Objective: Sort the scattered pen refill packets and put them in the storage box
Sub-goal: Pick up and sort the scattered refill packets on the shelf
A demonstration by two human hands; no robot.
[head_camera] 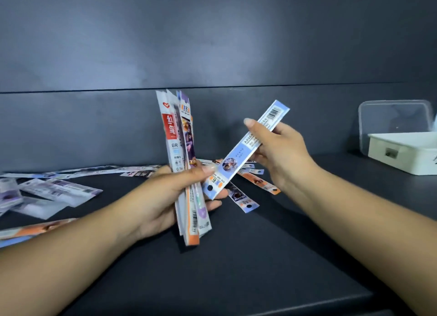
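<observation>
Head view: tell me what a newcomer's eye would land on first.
First, the upright bundle of refill packets gripped in the left hand at centre. Next, the single blue packet slanting across the middle, held by the right hand, its lower end touching the left thumb. After that, the loose packets scattered on the dark table at left, and the white storage box at far right.

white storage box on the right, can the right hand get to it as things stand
Probably yes: the white storage box sits uncovered on the table beyond the right hand, nothing between them, though that hand holds a blue refill packet.
</observation>
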